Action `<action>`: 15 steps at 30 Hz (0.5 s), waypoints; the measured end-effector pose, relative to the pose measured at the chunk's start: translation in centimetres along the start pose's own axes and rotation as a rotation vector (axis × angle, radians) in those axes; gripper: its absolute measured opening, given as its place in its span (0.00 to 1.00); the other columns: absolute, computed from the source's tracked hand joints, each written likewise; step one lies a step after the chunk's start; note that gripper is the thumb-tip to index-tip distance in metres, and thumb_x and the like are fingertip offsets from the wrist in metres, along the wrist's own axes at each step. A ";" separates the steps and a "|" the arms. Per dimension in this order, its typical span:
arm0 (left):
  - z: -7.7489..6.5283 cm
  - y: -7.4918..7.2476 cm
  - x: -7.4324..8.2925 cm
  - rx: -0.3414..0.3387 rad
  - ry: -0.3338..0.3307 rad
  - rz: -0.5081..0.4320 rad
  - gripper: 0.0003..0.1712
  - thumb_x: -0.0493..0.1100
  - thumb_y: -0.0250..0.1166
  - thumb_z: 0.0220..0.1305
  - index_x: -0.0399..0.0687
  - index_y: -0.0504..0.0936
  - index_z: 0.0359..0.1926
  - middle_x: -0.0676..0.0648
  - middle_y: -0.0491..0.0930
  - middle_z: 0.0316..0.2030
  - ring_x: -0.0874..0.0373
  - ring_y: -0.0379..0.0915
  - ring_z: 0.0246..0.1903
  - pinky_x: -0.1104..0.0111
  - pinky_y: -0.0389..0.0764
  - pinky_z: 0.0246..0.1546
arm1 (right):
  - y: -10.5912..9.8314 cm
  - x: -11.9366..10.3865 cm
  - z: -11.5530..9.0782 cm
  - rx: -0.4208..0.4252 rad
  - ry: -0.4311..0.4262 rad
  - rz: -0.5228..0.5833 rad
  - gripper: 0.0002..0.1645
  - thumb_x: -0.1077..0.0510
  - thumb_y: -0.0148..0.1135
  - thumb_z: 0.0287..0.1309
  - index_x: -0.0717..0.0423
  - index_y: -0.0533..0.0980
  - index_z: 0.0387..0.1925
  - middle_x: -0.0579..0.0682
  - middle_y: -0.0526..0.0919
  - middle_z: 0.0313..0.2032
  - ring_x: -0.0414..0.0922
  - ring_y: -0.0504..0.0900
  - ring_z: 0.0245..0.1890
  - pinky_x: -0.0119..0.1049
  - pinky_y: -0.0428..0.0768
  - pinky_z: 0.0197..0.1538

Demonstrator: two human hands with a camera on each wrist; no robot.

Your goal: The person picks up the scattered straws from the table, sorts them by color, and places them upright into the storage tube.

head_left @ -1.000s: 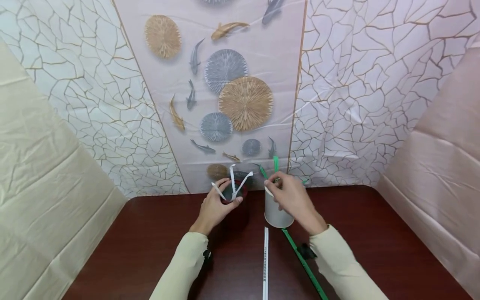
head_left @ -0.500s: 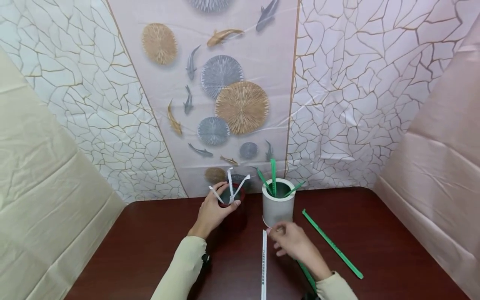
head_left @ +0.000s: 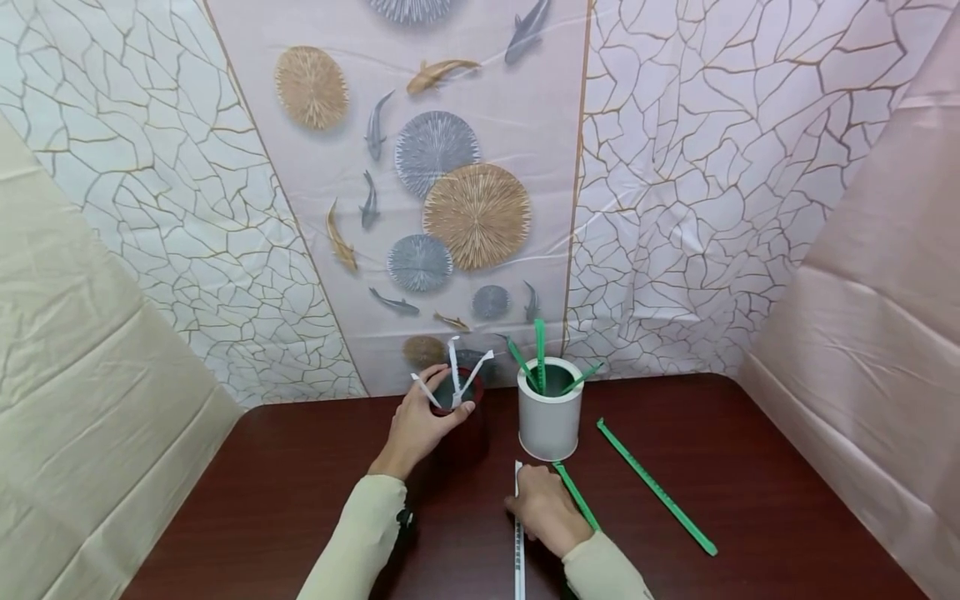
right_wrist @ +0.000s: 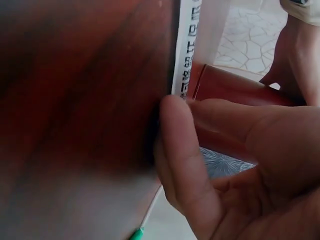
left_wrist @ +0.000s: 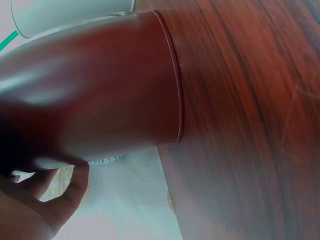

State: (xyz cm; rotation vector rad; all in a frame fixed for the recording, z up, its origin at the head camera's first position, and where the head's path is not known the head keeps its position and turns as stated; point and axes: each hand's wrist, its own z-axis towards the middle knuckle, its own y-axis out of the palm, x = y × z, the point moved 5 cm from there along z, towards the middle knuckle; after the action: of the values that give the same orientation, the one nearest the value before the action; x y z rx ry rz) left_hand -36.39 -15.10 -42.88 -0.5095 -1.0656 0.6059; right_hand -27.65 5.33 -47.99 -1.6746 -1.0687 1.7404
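My left hand (head_left: 416,427) grips a dark red cup (head_left: 467,437) round its rim, several fingers at the far side and the thumb at the near side. Several white paper-wrapped straws (head_left: 454,367) stick out of that cup. The cup's smooth side (left_wrist: 100,90) fills much of the left wrist view, its base on the table. My right hand (head_left: 547,504) is low over the table, thumb and fingers closing on a white wrapped straw (head_left: 519,550) lying there. Printed letters show on this straw (right_wrist: 185,50) in the right wrist view; the fingertips partly hide the contact.
A light grey cup (head_left: 549,425) holding several green straws (head_left: 540,354) stands right of the red one. One green straw (head_left: 656,486) lies on the table (head_left: 300,508) at the right, another (head_left: 576,493) beside my right hand. A patterned cloth backdrop (head_left: 660,208) rises behind.
My right hand has come down from the grey cup's rim to the white straw on the table. The left hand has stayed on the red cup. The view has shifted slightly.
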 end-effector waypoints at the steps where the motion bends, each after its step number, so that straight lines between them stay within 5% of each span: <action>1: 0.0 -0.1 0.0 -0.003 -0.006 0.002 0.45 0.72 0.71 0.61 0.61 0.75 0.75 0.56 0.67 0.75 0.43 0.77 0.63 0.42 0.78 0.53 | 0.1 -0.1 0.2 0.007 -0.009 -0.008 0.25 0.66 0.69 0.61 0.58 0.74 0.09 0.45 0.71 0.03 0.39 0.72 0.04 0.34 0.73 0.15; 5: 0.0 -0.2 -0.1 -0.012 -0.014 0.016 0.45 0.72 0.70 0.62 0.61 0.75 0.75 0.55 0.66 0.76 0.43 0.75 0.66 0.40 0.77 0.55 | 0.9 0.7 1.2 0.018 -0.030 -0.001 0.22 0.69 0.65 0.57 0.57 0.74 0.09 0.44 0.72 0.04 0.39 0.73 0.05 0.34 0.73 0.14; 10: -0.1 -0.3 -0.2 -0.017 -0.002 0.041 0.42 0.71 0.68 0.65 0.61 0.74 0.75 0.55 0.65 0.76 0.43 0.77 0.63 0.41 0.79 0.52 | -0.1 0.9 1.0 0.023 0.043 0.146 0.17 0.67 0.66 0.55 0.57 0.77 0.13 0.46 0.77 0.08 0.40 0.80 0.09 0.34 0.79 0.21; 15: -0.1 -0.4 0.0 -0.056 0.039 0.058 0.39 0.66 0.64 0.71 0.60 0.71 0.78 0.54 0.63 0.78 0.41 0.79 0.59 0.44 0.80 0.46 | -4.4 -0.6 -0.5 0.116 0.074 0.323 0.05 0.66 0.64 0.58 0.61 0.79 0.26 0.51 0.82 0.16 0.42 0.83 0.13 0.39 0.85 0.24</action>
State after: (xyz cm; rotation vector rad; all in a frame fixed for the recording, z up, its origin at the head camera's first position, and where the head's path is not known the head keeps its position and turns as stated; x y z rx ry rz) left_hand -36.23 -15.43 -42.67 -0.6012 -1.0356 0.6162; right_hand -27.82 7.48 -44.03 -1.9017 -0.6776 1.8781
